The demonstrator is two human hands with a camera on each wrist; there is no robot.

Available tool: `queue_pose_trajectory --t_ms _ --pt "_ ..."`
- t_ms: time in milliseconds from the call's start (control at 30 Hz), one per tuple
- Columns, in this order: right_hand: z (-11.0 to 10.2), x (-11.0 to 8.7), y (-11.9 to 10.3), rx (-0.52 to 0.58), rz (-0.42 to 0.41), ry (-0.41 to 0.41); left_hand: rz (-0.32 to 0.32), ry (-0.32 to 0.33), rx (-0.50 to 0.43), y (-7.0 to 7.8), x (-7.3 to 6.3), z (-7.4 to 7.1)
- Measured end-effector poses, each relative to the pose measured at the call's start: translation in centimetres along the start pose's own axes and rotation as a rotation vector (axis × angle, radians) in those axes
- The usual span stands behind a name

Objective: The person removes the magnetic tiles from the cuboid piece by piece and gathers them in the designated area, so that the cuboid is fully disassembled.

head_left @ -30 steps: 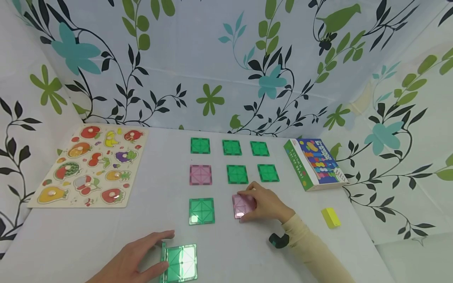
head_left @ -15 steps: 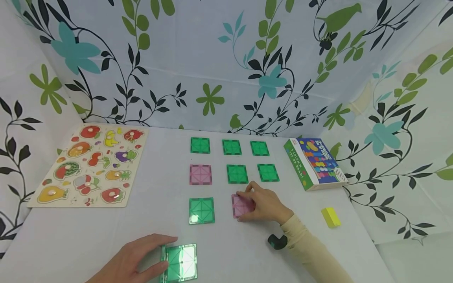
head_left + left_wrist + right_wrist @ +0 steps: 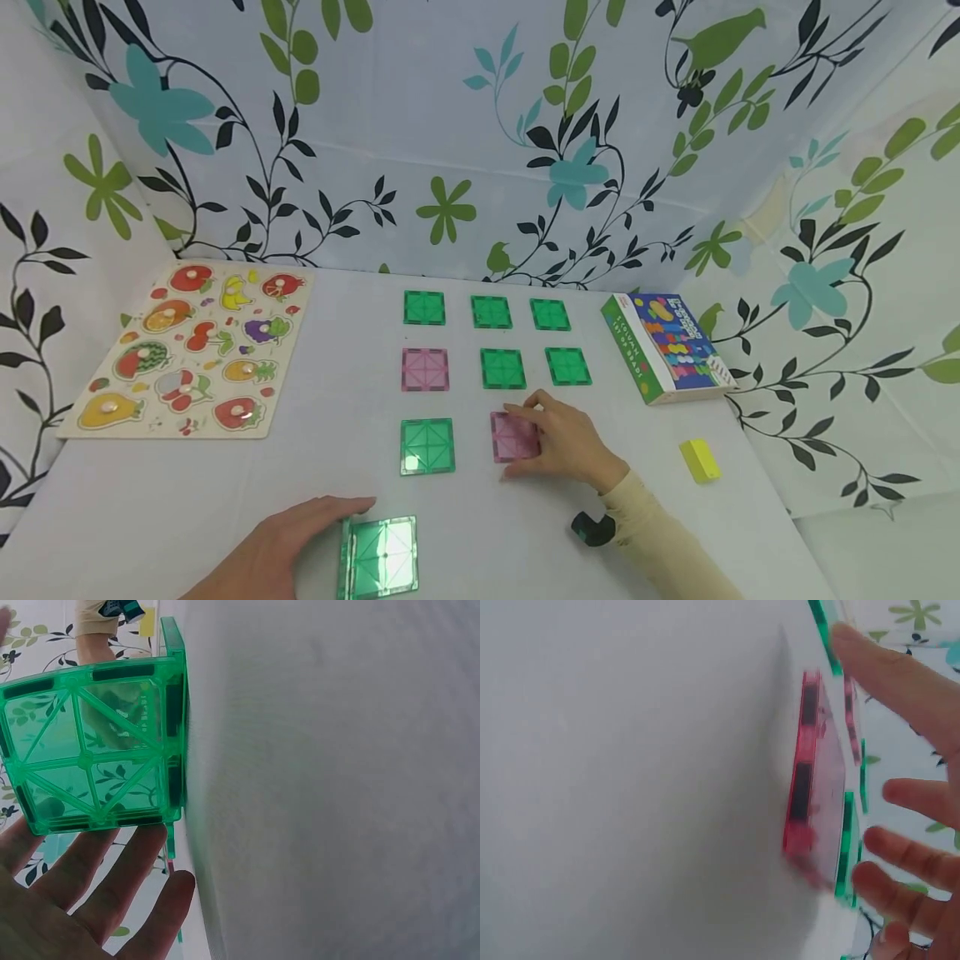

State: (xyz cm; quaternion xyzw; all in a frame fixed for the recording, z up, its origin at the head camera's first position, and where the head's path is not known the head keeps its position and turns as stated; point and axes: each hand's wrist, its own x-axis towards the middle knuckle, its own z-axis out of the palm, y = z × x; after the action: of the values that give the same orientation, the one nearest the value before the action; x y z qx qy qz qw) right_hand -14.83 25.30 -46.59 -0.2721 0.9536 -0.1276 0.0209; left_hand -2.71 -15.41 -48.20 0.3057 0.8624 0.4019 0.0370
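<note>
A pink square magnetic tile (image 3: 515, 437) lies on the white table. My right hand (image 3: 567, 439) arches over its right side, index finger at the far edge and thumb by the near corner. In the right wrist view, the thumb and fingers are spread apart from the pink tile (image 3: 814, 780). At the front, a green tile (image 3: 386, 557) lies flat, with another green tile (image 3: 345, 560) standing upright along its left edge. My left hand (image 3: 262, 552) is beside the upright tile, fingers extended. The left wrist view shows those fingers straight at the upright tile's (image 3: 86, 750) edge.
Several green tiles (image 3: 502, 369) and another pink tile (image 3: 425, 370) lie in spaced rows. A fruit puzzle board (image 3: 198, 350) lies at left. At right are a game box (image 3: 670, 348) and a yellow block (image 3: 700, 461). A black wrist device (image 3: 593, 528) sits below the right sleeve.
My right hand has let go of the pink tile, its thumb shifting off the near edge. My left thumb has drawn back from the upright green tile, which still stands.
</note>
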Motion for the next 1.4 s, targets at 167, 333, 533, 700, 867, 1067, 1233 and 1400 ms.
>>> queue_pose_trajectory --t_ms 167,333,533,700,867,1067,1233,1400 --pt "0.8 -0.5 -3.0 0.095 -0.21 0.174 -0.048 -0.021 0.017 0.3 0.2 -0.2" --pt "2.7 -0.8 -7.3 0.117 -0.429 0.183 -0.083 -0.037 0.038 0.5 0.3 -0.2" --pt "4.8 -0.8 -12.1 0.014 -0.521 0.012 -0.03 -0.005 0.014 0.4 0.2 -0.1" --pt "5.7 -0.5 -14.3 -0.091 -0.533 -0.019 0.058 0.016 -0.02 0.0 0.2 0.1" --pt "6.2 -0.1 -15.4 -0.097 -0.548 -0.005 0.127 0.031 -0.045 -0.4 0.3 0.3" --pt "6.2 0.3 -15.6 -0.056 -0.494 -0.048 0.151 0.052 -0.056 -0.4 0.4 0.5" --pt "6.3 0.3 -15.7 -0.049 -0.441 -0.074 0.145 0.042 -0.075 -0.3 0.4 0.4" --pt "6.1 0.2 -15.8 -0.032 -0.415 -0.03 0.168 0.028 -0.117 -0.3 0.5 0.4"
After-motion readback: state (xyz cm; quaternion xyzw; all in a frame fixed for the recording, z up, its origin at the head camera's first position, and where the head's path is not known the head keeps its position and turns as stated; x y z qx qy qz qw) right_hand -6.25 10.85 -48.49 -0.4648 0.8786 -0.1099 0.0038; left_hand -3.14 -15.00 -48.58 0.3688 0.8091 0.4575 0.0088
